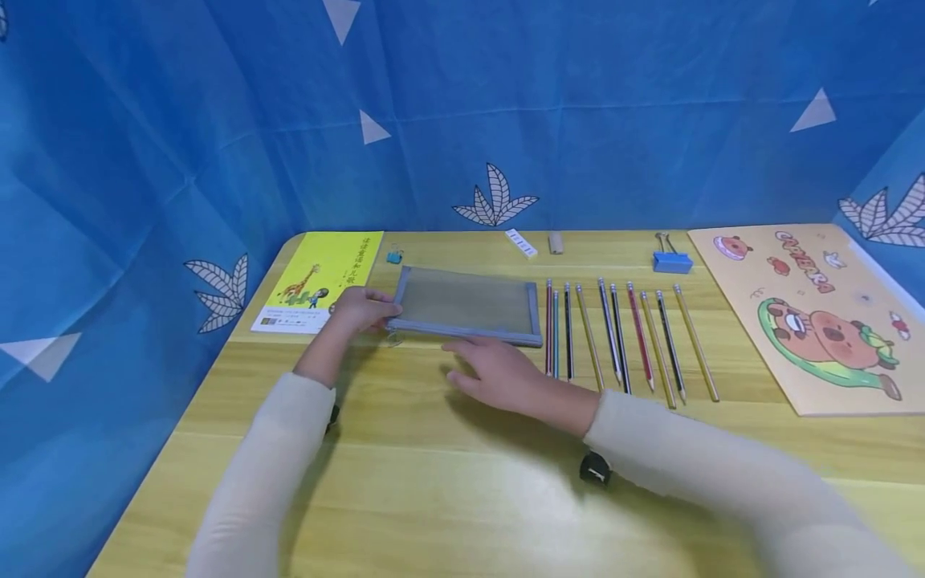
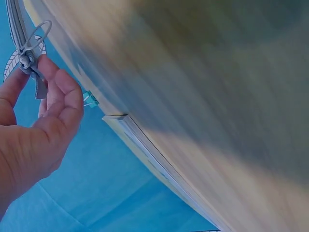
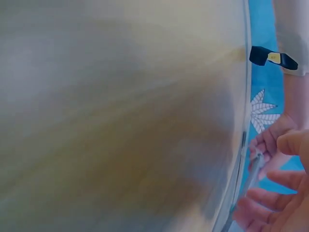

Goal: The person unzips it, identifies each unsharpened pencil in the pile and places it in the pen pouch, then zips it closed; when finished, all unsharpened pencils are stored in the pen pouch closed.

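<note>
A grey zip pouch with a see-through mesh face (image 1: pixel 466 303) lies at mid-table in the head view. At its left front corner my left hand (image 1: pixel 359 311) pinches the edge between thumb and fingers. The left wrist view shows that hand (image 2: pixel 46 128) gripping the zipper end, where a cord loop (image 2: pixel 38 36) stands up. My right hand (image 1: pixel 502 376) hovers by the pouch's front edge, fingers loosely extended and holding nothing. Several pencils (image 1: pixel 636 337) lie in a row just right of the pouch.
A yellow book (image 1: pixel 318 277) lies on the left, beside a teal binder clip (image 1: pixel 394 257). Behind the pencils are a white eraser (image 1: pixel 521 242), a small grey block (image 1: pixel 555 242) and a blue binder clip (image 1: pixel 672 262). A capybara notebook (image 1: pixel 817 321) lies on the right. Blue cloth (image 1: pixel 433 160) hangs behind.
</note>
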Demonstrator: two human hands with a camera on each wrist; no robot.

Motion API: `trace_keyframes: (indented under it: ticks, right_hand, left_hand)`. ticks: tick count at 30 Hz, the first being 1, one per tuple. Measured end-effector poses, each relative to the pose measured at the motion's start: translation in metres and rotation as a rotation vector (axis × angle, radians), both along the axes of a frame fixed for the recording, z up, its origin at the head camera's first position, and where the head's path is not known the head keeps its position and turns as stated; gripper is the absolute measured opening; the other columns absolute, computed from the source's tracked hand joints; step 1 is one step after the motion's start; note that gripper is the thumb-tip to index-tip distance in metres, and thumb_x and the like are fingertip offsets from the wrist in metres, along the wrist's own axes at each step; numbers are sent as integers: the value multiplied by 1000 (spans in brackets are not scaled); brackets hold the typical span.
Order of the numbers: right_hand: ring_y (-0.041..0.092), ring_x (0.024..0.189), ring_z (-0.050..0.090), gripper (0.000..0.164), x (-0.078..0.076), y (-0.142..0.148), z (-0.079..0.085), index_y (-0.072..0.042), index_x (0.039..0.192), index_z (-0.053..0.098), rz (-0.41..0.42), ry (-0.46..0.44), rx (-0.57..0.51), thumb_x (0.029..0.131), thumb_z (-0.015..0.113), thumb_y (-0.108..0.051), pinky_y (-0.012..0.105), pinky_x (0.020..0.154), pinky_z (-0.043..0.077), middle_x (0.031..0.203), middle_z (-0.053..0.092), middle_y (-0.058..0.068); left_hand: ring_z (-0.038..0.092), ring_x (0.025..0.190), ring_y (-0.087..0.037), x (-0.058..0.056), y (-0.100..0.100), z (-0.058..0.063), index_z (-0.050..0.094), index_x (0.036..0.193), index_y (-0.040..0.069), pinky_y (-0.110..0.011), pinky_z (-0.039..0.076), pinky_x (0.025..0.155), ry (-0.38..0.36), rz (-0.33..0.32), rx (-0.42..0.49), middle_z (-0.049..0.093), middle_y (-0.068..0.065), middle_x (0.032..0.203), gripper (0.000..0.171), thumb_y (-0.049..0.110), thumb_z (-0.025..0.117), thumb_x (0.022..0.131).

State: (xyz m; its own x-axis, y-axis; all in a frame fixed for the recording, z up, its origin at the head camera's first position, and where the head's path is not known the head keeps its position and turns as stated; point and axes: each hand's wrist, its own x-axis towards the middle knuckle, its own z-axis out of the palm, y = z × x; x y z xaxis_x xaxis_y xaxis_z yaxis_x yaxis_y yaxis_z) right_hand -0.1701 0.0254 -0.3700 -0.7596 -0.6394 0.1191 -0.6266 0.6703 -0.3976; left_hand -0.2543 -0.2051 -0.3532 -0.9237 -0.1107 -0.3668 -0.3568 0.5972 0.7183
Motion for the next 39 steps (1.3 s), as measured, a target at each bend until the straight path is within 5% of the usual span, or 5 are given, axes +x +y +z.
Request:
trace_keyframes:
  ticks: [7, 13, 18, 28, 39]
  right_hand:
    - [10, 35, 36, 47, -12, -39, -5, -6, 125, 43, -77, -421, -219, 85, 51, -29, 22, 36, 37, 57, 52, 3]
    - [9, 36, 36, 61, -16, -62, -8, -12, 135, 25, -289, -1013, -563, 83, 54, -28, 20, 33, 35, 75, 60, 8]
    - [8, 38, 38, 56, -27, -78, -13, -12, 137, 17, -364, -1317, -833, 89, 45, -22, 17, 33, 32, 63, 55, 5]
    - [5, 40, 37, 30, -34, -83, -16, -7, 118, 41, -422, -1448, -978, 91, 42, -20, 12, 33, 29, 56, 47, 0]
    - [12, 48, 57, 10, -23, -90, -11, 0, 91, 51, -627, -1297, -1299, 82, 54, -2, 24, 51, 50, 62, 58, 8]
  left_hand:
    - [58, 78, -20, 1, 1, 0, 57, 106, 6, -31, 49, 70, -27, 25, 58, 58, -11, 92, 38, 23, 68, 74]
    - [57, 75, -18, 0, 3, 0, 57, 106, 6, -30, 49, 69, -45, 42, 97, 58, -10, 90, 36, 22, 67, 75]
    - [57, 72, -17, 0, 1, -4, 55, 107, 3, -31, 49, 69, -49, 56, 145, 59, -11, 89, 38, 19, 67, 75]
    - [56, 68, -16, 0, 3, -6, 55, 104, 2, -31, 49, 67, -58, 84, 183, 58, -10, 86, 35, 18, 67, 75]
    - [56, 71, -17, 1, 9, -4, 55, 106, 2, -30, 50, 67, -57, 55, 171, 57, -11, 90, 37, 19, 66, 75]
